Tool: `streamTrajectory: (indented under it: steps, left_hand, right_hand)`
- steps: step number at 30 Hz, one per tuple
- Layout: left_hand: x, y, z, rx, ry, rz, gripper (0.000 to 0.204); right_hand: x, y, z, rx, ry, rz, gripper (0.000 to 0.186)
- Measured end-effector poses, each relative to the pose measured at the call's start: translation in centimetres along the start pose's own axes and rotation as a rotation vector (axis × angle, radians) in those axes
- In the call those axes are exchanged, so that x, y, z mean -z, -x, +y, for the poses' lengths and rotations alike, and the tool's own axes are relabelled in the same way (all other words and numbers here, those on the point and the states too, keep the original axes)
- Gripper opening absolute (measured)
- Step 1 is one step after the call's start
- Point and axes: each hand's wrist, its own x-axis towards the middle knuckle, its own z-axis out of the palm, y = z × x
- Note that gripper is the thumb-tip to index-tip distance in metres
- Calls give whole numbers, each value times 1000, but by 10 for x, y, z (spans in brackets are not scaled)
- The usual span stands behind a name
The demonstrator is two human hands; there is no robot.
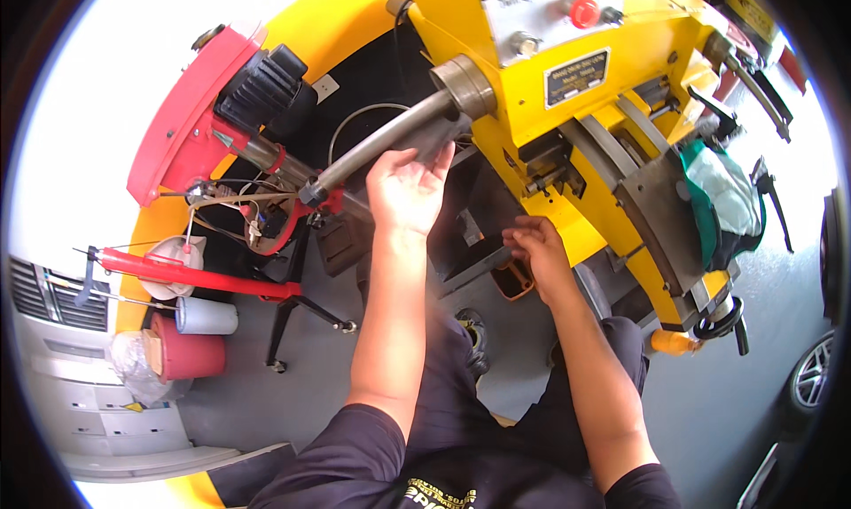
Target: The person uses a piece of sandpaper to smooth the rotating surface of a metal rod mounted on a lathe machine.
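My left hand is raised palm up, just right of and below a bare steel shaft. Its thumb and fingers are apart, and I see nothing held in them. The shaft slopes down to the left from a round steel collar on a yellow workshop machine. A grey blur lies behind the left fingertips, too smeared to name. Lower and to the right, my right hand hangs below the machine's front with loosely bent, parted fingers. Near it sits an orange-and-black object, partly hidden.
At left stands a red machine with a black motor and a wheeled black stand. Red and blue buckets are farther left. A green-and-clear bag hangs on the yellow machine's right. A car wheel shows at far right.
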Motion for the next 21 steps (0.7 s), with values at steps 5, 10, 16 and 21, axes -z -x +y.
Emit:
streamTrajectory:
  steps: [5, 10, 16, 21]
  left_hand:
    - [17, 0, 29, -94, 107, 119, 49]
    - [7, -1, 7, -52, 243, -45, 28]
    - [33, 33, 60, -270, 229, 154, 23]
    - [26, 19, 19, -254, 191, 133, 40]
  right_hand:
    - [-4, 15, 0, -8, 181, -3, 31]
    - [-1, 34, 22, -128, 287, -79, 28]
    - [-2, 79, 31, -124, 376, -127, 26]
    - [-23, 71, 32, -125, 384, -116, 26]
